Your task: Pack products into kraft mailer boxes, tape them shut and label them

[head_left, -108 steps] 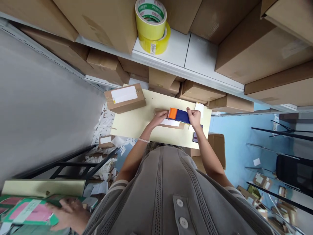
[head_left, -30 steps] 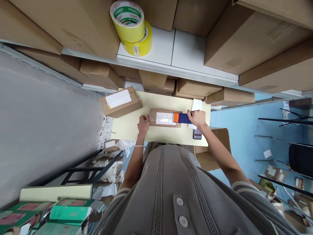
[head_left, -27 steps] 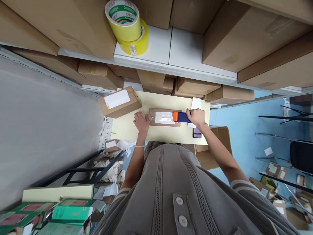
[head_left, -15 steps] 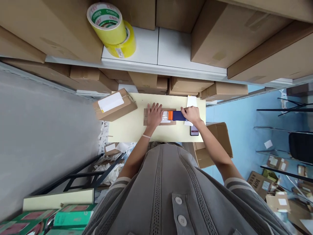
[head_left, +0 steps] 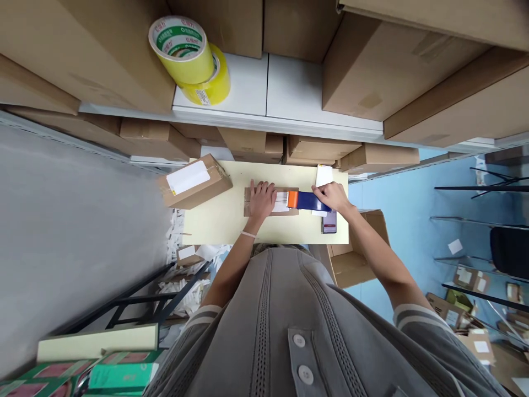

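A small cardboard box (head_left: 247, 205) lies on the pale yellow tabletop (head_left: 215, 223), a white label (head_left: 281, 202) on its upper face. My left hand (head_left: 262, 200) rests on the box with fingers spread, pressing beside the label. With my right hand (head_left: 333, 196) I grip a blue and orange tape dispenser (head_left: 309, 200), its orange end over the right part of the box. White papers (head_left: 324, 175) lie partly under the dispenser and right hand. A phone (head_left: 329, 222) sits just below them near the table's right end.
A labelled cardboard box (head_left: 196, 182) stands at the table's left end. Two yellow tape rolls (head_left: 182, 60) sit on the white shelf (head_left: 293, 88) above, between large cartons. An opened carton (head_left: 355, 259) is beside the table at the right. Paper scraps (head_left: 184, 295) heap below left.
My right hand and the tape dispenser have shifted slightly to the right along the box. My left hand stays on the box. The whole view has tipped a little.
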### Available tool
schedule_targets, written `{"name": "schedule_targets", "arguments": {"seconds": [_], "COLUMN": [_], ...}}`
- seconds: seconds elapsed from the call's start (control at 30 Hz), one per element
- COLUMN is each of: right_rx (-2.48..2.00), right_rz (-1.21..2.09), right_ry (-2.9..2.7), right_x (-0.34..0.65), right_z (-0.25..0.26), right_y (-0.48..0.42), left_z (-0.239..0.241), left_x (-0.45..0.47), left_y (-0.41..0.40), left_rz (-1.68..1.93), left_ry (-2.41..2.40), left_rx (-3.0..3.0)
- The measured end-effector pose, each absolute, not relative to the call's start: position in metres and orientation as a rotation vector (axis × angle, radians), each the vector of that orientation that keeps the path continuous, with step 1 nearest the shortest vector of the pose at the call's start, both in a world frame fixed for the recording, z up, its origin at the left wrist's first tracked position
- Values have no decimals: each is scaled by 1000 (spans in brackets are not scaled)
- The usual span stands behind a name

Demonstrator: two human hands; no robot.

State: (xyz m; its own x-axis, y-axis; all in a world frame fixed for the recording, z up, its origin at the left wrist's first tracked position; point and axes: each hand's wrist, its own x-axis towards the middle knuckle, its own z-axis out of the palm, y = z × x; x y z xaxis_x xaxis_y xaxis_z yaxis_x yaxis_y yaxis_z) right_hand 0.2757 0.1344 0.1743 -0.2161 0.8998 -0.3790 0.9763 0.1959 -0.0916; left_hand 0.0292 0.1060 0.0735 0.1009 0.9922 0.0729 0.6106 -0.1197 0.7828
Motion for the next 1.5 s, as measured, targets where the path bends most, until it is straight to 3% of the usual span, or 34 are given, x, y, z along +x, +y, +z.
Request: {"name": "schedule_targets", "arguments": {"seconds": [0.17,0.27,0.33,0.43,0.63,0.83,1.03,1.23,1.5], "right_rx": [1797,2107,2341,2629,3064,3096,2924,2946,2932], "right_rz": [-322,-50,-34,-222,-1124,-1755,-1988,-2139,-2182], "right_ry": [2166,1905,1775,1798,1816,1650,1673,1623,1510], "right_x": [318,401,453,481,397,340,312,301,312], "right_z": [186,210,226,234,197,188,195,197,195], "right_y": [137,131,121,101,75,68,74,78,56], "left_z": [74,72,71,71,74,90,128,147,150], "left_x": [26,25,27,30,28,16,39,81,83], "left_y": [108,109,109,110,110,110,87,67,65], "left_rz": [886,902,906,902,930,1010,1044,564,518], "left_ry": [1550,1560,1567,1571,1548,1454,1217,666,560], "left_rx": [1735,1717,1718,1724,1670,1582,1116,283,107]}}
